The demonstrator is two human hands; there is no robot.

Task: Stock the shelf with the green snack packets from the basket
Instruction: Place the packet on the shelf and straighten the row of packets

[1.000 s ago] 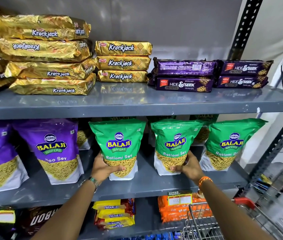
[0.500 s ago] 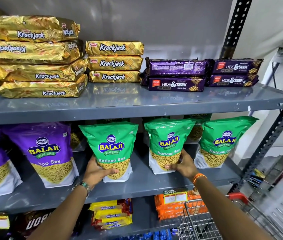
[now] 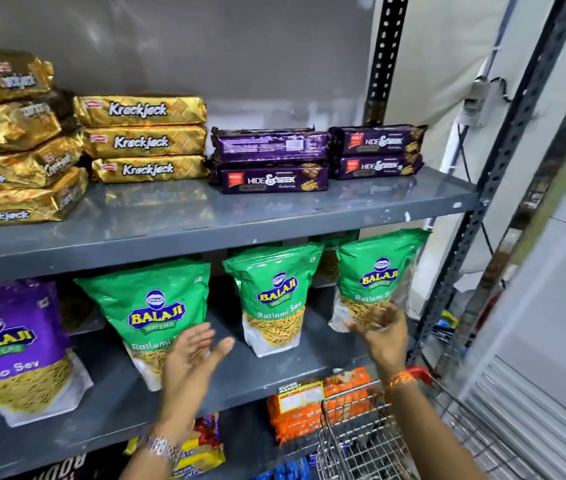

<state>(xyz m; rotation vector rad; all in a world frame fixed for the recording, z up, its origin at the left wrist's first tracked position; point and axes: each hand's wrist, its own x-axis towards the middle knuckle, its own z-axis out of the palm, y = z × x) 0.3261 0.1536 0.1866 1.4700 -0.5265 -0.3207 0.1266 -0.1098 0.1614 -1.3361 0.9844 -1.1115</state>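
Three green Balaji packets stand upright along the front of the grey middle shelf (image 3: 309,368): a left packet (image 3: 151,306), a middle packet (image 3: 274,292) and a right packet (image 3: 375,271). More green packets show behind them. My left hand (image 3: 191,358) hovers open in front of the left packet, fingers spread, holding nothing. My right hand (image 3: 383,336) is blurred, open, just below and in front of the right packet. The wire basket (image 3: 354,441) sits at the bottom right; its contents are hidden from here.
A purple Balaji packet (image 3: 15,348) stands at the shelf's left. The upper shelf holds gold Krackjack stacks (image 3: 143,140) and purple Hide & Seek packs (image 3: 271,161). Orange packs (image 3: 295,410) lie on the lower shelf. A black perforated upright (image 3: 461,258) bounds the right side.
Both hands have let go of the left and middle green packets and pulled back open. My right hand moved right toward the right packet. The view swung right.
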